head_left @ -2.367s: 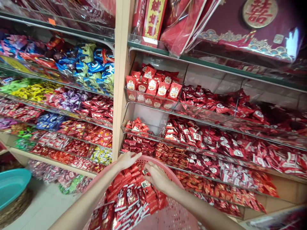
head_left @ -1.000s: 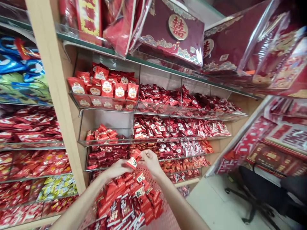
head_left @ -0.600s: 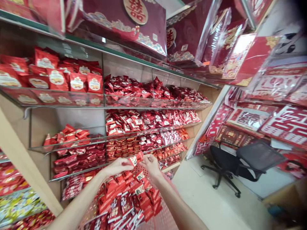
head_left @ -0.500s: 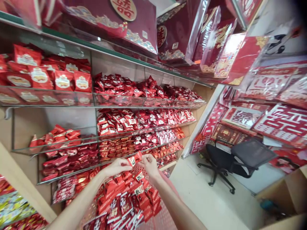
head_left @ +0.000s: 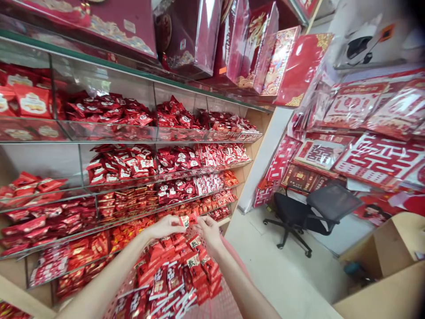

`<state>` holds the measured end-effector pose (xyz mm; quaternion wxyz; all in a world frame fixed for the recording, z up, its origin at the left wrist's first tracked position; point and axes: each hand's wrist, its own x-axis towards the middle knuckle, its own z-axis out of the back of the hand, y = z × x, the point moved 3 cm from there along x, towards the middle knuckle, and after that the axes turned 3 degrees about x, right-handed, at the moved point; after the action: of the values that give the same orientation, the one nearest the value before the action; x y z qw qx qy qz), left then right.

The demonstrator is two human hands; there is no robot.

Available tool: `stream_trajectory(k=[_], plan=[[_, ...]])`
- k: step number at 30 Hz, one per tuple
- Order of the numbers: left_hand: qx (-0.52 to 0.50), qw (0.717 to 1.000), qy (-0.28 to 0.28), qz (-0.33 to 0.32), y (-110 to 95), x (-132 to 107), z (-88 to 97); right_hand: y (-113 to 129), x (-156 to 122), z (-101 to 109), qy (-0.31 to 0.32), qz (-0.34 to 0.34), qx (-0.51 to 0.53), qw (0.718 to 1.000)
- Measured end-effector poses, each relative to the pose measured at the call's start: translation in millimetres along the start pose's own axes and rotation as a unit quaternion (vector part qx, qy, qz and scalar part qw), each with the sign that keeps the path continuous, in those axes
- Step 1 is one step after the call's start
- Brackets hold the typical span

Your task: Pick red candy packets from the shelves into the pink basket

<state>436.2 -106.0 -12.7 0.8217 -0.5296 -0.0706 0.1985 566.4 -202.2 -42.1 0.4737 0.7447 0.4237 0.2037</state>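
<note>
A small red packet with a pale panel and dark lettering is stretched between my two hands. My left hand pinches its left end, and my right hand pinches the right end. Just below them is a pink perforated basket, filled with red packets. Those at its far side carry the same pale panel and dark characters as the held one. Darker red packets with white edges lie nearer me. My forearms cover parts of the basket's sides.
Glass-fronted shelves with heaps of red packets rise ahead and to the left. Dark red gift boxes stand on the upper shelf. On the right are a black office chair, cardboard boxes and wrapped red-and-white decorations.
My view has turned to the right, so the shelves have slid left in the picture. Both hands still hold the packet, which now lies more level between them.
</note>
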Motion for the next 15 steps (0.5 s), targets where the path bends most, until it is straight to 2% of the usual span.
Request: stream_trajectory(k=[4,8,15], plan=[[-0.006,1.0,0.027,-0.006,-14,17,-18.0,10,0,27,-0.01,0.009,-0.007,1.0],[-0.019,0.999,0.044,0.005,-18,29,-31.5,20,0,45,-0.004,0.012,-0.017,1.0],[0.011,0.998,0.031,0.053,-21,30,-42.5,24,5,66,0.032,-0.006,-0.036,0.999]])
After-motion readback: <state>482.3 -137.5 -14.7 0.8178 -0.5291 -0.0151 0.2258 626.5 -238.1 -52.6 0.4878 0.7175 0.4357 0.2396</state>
